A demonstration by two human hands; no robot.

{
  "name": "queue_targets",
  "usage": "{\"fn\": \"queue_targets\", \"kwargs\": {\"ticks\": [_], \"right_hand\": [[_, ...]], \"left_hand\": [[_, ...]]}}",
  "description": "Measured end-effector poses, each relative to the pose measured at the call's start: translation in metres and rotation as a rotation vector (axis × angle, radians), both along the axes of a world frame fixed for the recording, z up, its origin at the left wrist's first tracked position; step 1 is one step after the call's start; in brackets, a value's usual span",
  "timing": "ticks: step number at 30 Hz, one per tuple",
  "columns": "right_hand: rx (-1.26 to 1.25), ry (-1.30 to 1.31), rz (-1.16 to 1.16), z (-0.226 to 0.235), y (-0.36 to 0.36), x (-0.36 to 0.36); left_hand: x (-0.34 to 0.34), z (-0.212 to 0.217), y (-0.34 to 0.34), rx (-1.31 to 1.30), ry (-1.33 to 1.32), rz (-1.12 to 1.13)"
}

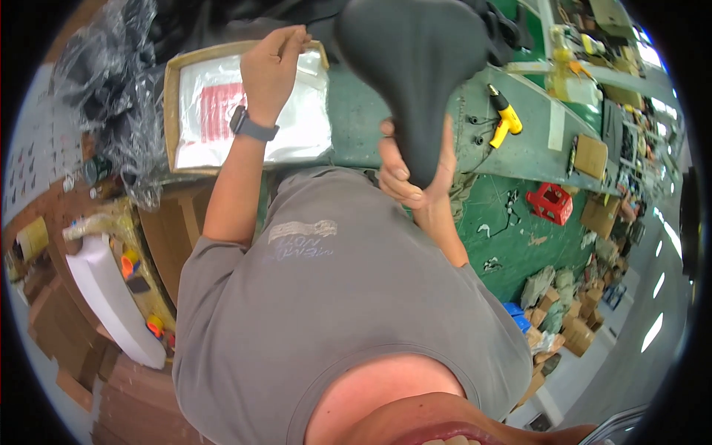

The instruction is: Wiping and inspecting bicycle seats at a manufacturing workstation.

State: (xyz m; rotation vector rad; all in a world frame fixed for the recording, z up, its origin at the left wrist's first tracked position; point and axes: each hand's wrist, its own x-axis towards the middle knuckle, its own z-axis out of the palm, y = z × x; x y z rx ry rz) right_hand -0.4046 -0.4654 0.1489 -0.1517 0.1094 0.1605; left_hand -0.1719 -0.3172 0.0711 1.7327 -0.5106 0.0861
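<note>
A smooth black saddle [415, 74] is gripped by right-hand fingers [400, 178]; the left hand [271, 70], fingers pinched, is held over a glossy plastic-lined carton [172, 96].

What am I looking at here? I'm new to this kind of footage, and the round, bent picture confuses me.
There is no machine here. A camera worn on a person's head looks down past their grey shirt at their two bare hands, and its fisheye lens bends the edges. The right hand grips a black saddle by its narrow end. The left hand, wearing a watch, reaches over clear bags in a flat box on the green bench. A yellow tool lies further right.
</note>
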Motion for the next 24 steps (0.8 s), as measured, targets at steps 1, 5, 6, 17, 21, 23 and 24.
{"fn": "queue_targets", "kwargs": {"ticks": [1,5,6,17,21,23,24], "right_hand": [[-0.075,-0.068,-0.011,-0.005,-0.01,-0.007],[-1.169,0.054,-0.368,-0.042,-0.045,-0.032],[-1.317,0.118,-0.435,-0.048,-0.052,-0.033],[-1.196,0.793,0.09,-0.131,-0.044,-0.077],[-1.151,0.697,0.103,-0.121,-0.01,-0.048],[-1.248,0.613,0.09,-0.121,0.0,-0.036],[-1.345,0.519,0.086,-0.122,0.005,-0.028]], "left_hand": [[0.0,-0.033,0.01,0.193,0.001,0.057],[-0.044,-0.135,0.033,0.696,0.1,0.122],[-0.058,-0.152,0.037,0.801,0.092,0.094],[-0.088,-0.176,0.048,0.7,-0.101,0.12],[-0.086,-0.196,0.061,0.667,0.047,0.095],[-0.081,-0.193,0.068,0.586,0.126,0.084],[-0.077,-0.192,0.071,0.499,0.241,0.041]]}}
